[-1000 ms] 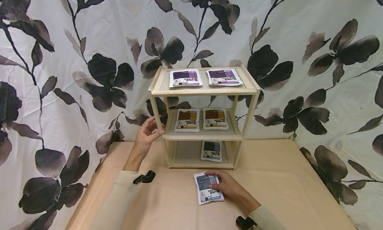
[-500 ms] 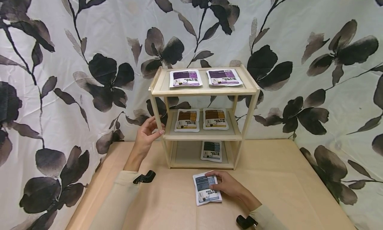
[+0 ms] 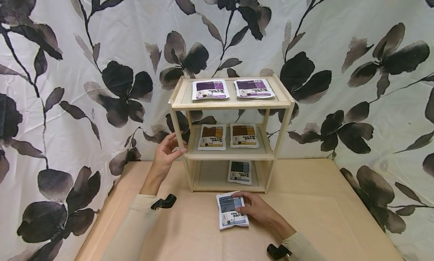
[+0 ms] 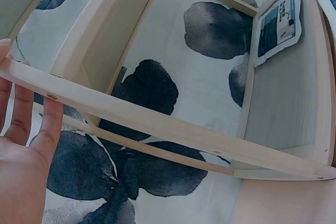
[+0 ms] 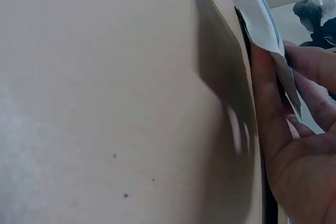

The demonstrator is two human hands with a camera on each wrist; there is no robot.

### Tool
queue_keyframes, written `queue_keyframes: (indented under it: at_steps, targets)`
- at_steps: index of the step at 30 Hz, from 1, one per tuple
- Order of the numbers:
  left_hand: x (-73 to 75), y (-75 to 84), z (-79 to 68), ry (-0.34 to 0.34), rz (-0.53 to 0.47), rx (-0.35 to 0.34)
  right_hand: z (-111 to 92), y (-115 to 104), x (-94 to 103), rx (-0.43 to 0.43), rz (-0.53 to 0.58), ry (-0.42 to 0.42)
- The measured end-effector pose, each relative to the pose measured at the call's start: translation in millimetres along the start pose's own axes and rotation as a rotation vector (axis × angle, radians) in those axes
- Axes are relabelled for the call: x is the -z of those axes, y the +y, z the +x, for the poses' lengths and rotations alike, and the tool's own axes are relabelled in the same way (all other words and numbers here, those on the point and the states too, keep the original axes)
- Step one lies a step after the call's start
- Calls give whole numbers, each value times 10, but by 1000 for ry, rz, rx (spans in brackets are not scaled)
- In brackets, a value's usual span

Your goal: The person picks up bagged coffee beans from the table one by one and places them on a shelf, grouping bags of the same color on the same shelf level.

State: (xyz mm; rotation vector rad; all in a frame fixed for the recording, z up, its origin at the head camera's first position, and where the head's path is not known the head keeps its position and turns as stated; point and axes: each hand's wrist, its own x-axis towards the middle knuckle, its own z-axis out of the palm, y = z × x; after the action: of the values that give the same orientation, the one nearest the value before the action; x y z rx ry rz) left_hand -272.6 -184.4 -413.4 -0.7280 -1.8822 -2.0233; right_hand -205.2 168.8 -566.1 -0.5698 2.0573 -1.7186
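Observation:
My left hand [image 3: 163,157] grips the left front post of a small three-tier wooden shelf [image 3: 230,156]. In the left wrist view the thumb lies over the post [image 4: 147,111] and the fingers pass behind it. In front of the shelf, my right hand [image 3: 259,209] pinches a white pouch with a blue-grey label [image 3: 233,218] by its right side. The right wrist view shows that pouch [image 5: 257,22] edge-on, between thumb and fingers, close over the table. A similar blue-grey pouch [image 3: 240,172] lies on the right of the bottom tier.
Two purple-labelled pouches, one on the left [image 3: 210,89] and one on the right [image 3: 254,88], lie on the top tier. The middle tier bears two brown-labelled pouches [image 3: 212,137]. A floral cloth [image 3: 217,27] hangs behind the tan table [image 3: 312,200].
My right hand has shifted the blue-grey pouch slightly left and a little toward the shelf. The left hand has stayed on the post.

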Motion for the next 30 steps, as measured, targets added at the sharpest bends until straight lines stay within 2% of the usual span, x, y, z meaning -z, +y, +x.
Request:
queue_keyframes:
  at_steps: [5,13,22,30]
  targets:
    - [1,0,0,-5,-5,-7,32,-23,-1,-25,81,34]
    - [-6,12,4,-8,-11,-5,148,-63,41,-48,16,132]
    - [3,11,9,-11,-5,-6,333,-199,123,-21,7,130]
    - [8,0,8,-14,5,-11,525,-293,109,-16,5,153]
